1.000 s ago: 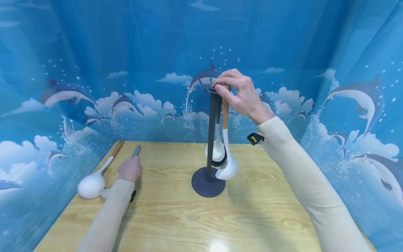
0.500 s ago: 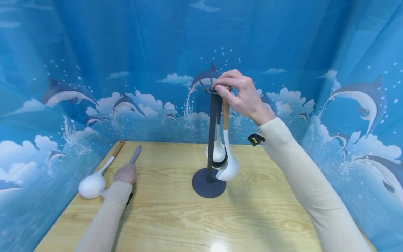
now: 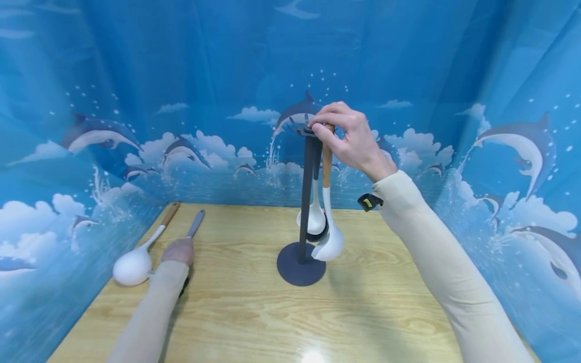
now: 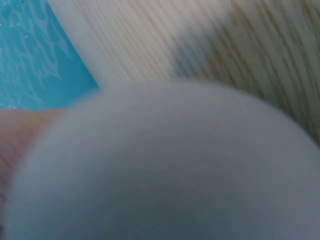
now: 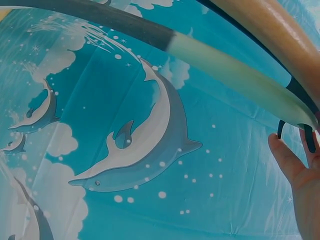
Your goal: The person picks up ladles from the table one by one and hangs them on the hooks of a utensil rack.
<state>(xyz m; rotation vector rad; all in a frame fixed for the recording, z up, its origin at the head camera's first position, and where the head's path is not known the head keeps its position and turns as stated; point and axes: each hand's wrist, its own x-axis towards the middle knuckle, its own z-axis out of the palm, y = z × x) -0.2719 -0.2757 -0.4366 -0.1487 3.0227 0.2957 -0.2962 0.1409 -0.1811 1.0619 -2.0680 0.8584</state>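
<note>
My left hand (image 3: 178,251) grips a grey-handled ladle (image 3: 196,223) low on its shaft. Its head is mostly hidden under my wrist in the head view; a pale rounded bowl (image 4: 170,165) fills the left wrist view. Beside it lies a white ladle (image 3: 132,266) with a wooden handle. My right hand (image 3: 349,133) holds the top of a dark utensil stand (image 3: 305,201), fingers over its hook ring. A wooden-handled white ladle (image 3: 333,242) hangs close under those fingers, and a dark-handled white ladle (image 3: 316,219) hangs behind the pole. Right fingertips (image 5: 282,150) meet dark hooks in the right wrist view.
The stand's round base (image 3: 290,272) rests on a wood-grain table (image 3: 245,312). A dark rounded utensil head (image 3: 317,236) hangs behind the pole. Blue dolphin-print curtains (image 3: 218,101) enclose the table's back and sides.
My left hand has slid back along the grey ladle, toward me and slightly left, so more of the handle shows. My right hand stays on the stand.
</note>
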